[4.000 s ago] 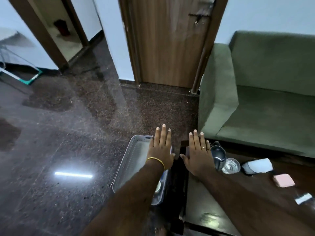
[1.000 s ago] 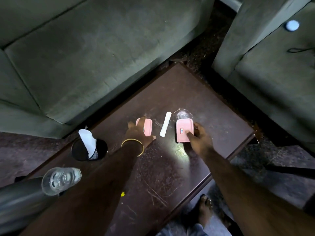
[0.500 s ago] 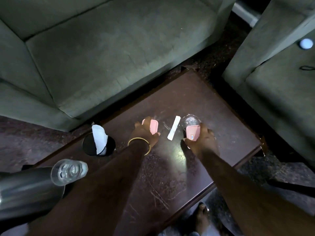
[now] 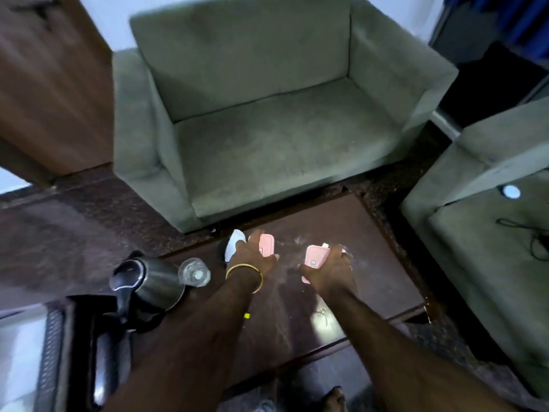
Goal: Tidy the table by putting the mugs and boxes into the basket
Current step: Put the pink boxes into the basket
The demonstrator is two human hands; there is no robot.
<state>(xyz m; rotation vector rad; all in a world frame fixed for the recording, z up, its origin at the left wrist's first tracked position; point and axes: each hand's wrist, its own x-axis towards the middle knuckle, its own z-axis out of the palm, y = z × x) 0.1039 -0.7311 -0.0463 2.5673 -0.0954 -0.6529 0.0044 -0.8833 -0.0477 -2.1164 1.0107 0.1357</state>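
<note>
pink boxes [image 4: 266, 242]: 2 | glass [image 4: 194, 272]: 1 | steel jug [image 4: 148, 282]: 1 | sofas [image 4: 267, 114]: 2

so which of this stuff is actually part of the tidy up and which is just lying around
Job:
- left pink box, in left hand
- right pink box, in right hand

Lying about:
- steel kettle
- glass
- green sofa

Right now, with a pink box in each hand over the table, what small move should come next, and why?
Probably carry both boxes leftward toward the basket, whose rim shows at the lower left edge. The left hand grips one pink box and the right hand grips the other pink box, so both grasps look made. The steel jug and glass stand along that path, so pass above them.
</note>
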